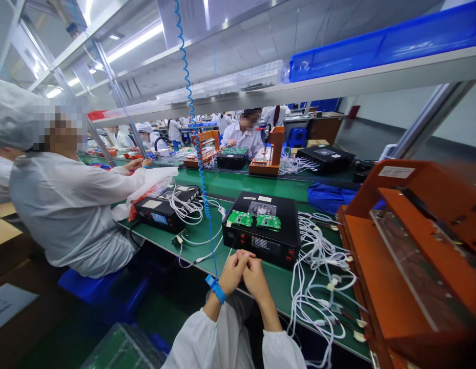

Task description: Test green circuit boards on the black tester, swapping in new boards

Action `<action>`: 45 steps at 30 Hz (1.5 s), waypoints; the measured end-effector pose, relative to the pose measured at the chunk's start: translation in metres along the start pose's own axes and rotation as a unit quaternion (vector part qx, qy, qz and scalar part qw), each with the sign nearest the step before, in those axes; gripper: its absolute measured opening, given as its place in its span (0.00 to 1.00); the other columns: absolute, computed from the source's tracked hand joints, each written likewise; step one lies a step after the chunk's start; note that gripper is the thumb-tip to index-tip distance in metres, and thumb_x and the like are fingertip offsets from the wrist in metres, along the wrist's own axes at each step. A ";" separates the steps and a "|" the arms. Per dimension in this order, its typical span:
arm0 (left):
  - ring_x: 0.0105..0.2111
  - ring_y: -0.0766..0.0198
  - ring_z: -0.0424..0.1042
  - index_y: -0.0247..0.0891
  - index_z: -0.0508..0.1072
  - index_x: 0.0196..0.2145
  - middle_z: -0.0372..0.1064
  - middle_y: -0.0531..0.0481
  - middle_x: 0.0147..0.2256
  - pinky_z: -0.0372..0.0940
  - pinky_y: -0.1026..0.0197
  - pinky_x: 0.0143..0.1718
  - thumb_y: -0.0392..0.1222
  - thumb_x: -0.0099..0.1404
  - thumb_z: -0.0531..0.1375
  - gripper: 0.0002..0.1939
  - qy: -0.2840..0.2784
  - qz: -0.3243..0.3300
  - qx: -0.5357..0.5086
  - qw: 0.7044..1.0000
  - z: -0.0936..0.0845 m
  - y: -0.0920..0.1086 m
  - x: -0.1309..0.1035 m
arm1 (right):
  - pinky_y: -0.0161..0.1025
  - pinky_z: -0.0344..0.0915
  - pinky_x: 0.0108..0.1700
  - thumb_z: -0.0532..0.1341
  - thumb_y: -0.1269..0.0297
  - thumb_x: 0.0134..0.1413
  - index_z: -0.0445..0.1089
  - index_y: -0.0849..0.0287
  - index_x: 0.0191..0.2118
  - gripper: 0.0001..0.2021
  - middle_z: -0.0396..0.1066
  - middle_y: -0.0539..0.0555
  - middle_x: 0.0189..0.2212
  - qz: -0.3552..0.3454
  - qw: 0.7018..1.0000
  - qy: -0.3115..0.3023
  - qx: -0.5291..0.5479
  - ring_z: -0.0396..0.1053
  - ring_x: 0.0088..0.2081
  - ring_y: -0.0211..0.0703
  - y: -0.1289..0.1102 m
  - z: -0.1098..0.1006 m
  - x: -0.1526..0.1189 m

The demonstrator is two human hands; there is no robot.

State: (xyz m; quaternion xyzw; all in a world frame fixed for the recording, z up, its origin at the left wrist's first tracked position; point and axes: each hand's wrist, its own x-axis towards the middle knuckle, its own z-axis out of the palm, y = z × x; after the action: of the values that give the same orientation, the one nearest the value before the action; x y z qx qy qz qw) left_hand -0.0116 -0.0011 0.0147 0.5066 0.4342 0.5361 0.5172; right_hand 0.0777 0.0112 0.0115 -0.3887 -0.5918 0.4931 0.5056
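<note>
My left hand [233, 271] and my right hand [255, 275] are together at the bench's front edge, fingers curled and touching. Nothing shows in them. A blue wrist strap [215, 288] circles my left wrist, joined to a coiled blue cord [201, 169] from above. Just beyond my hands sits a black box [287, 215] with red switches and a display panel on its front. Two green circuit boards, a left one [240, 219] and a right one [268, 222], lie flat on top, near a round fan grille [262, 208].
White cables [318, 251] tangle right of the box, beside a large orange fixture [422, 246]. A second black unit [164, 207] with cables stands at left. A co-worker in white [68, 205] sits left; another [241, 133] works opposite. A shelf with a blue bin [384, 43] crosses overhead.
</note>
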 end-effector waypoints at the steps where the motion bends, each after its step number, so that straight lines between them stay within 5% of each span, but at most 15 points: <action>1: 0.38 0.55 0.79 0.34 0.75 0.43 0.80 0.41 0.38 0.71 0.54 0.47 0.60 0.67 0.56 0.25 0.003 -0.005 0.006 1.000 0.000 -0.001 0.000 | 0.39 0.67 0.36 0.57 0.39 0.58 0.78 0.63 0.34 0.28 0.75 0.56 0.27 0.005 1.000 -0.003 0.002 0.70 0.30 0.45 0.000 0.000 0.000; 5: 0.36 0.56 0.79 0.34 0.75 0.43 0.80 0.41 0.39 0.71 0.54 0.45 0.60 0.68 0.56 0.25 0.001 -0.011 0.007 1.000 -0.001 -0.003 0.001 | 0.37 0.60 0.25 0.56 0.37 0.58 0.77 0.63 0.31 0.30 0.65 0.50 0.16 0.027 1.000 -0.009 0.005 0.60 0.21 0.40 0.001 0.001 -0.001; 11: 0.43 0.53 0.78 0.34 0.75 0.42 0.80 0.40 0.40 0.70 0.53 0.49 0.58 0.68 0.56 0.23 -0.007 0.007 -0.006 1.000 0.000 -0.001 0.001 | 0.38 0.65 0.35 0.57 0.39 0.58 0.76 0.63 0.29 0.28 0.72 0.55 0.25 -0.006 1.000 0.007 0.005 0.67 0.30 0.43 0.000 0.000 0.000; 17: 0.31 0.58 0.78 0.34 0.75 0.44 0.80 0.41 0.39 0.72 0.56 0.38 0.60 0.68 0.55 0.25 0.001 -0.014 0.013 1.000 0.000 0.001 0.000 | 0.35 0.51 0.18 0.58 0.35 0.55 0.75 0.63 0.30 0.30 0.62 0.49 0.16 0.056 0.998 -0.006 0.016 0.55 0.17 0.36 0.000 0.001 -0.002; 23: 0.42 0.53 0.78 0.33 0.76 0.43 0.80 0.41 0.39 0.70 0.54 0.49 0.60 0.68 0.56 0.25 -0.001 0.008 0.007 1.000 0.001 0.002 -0.001 | 0.35 0.61 0.26 0.59 0.37 0.56 0.76 0.63 0.29 0.29 0.69 0.53 0.21 0.016 1.000 0.009 0.023 0.63 0.25 0.41 -0.001 0.001 -0.002; 41: 0.41 0.54 0.78 0.33 0.76 0.43 0.80 0.41 0.39 0.70 0.54 0.48 0.60 0.68 0.55 0.25 -0.002 0.004 0.011 1.000 0.000 0.000 0.000 | 0.35 0.57 0.23 0.58 0.36 0.55 0.75 0.62 0.29 0.29 0.61 0.48 0.15 0.030 0.999 0.004 0.021 0.58 0.21 0.39 -0.004 0.001 -0.003; 45: 0.33 0.58 0.77 0.33 0.76 0.44 0.80 0.42 0.39 0.70 0.61 0.31 0.61 0.68 0.55 0.26 0.001 -0.005 0.022 1.000 0.000 0.000 -0.001 | 0.34 0.51 0.18 0.59 0.34 0.53 0.74 0.62 0.29 0.30 0.60 0.47 0.15 0.049 0.998 -0.005 0.030 0.53 0.17 0.35 -0.003 0.002 -0.004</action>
State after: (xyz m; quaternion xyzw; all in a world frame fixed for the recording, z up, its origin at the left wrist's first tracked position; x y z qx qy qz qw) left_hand -0.0120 -0.0019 0.0142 0.5146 0.4492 0.5244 0.5083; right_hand 0.0769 0.0068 0.0140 -0.3997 -0.5593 0.5366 0.4893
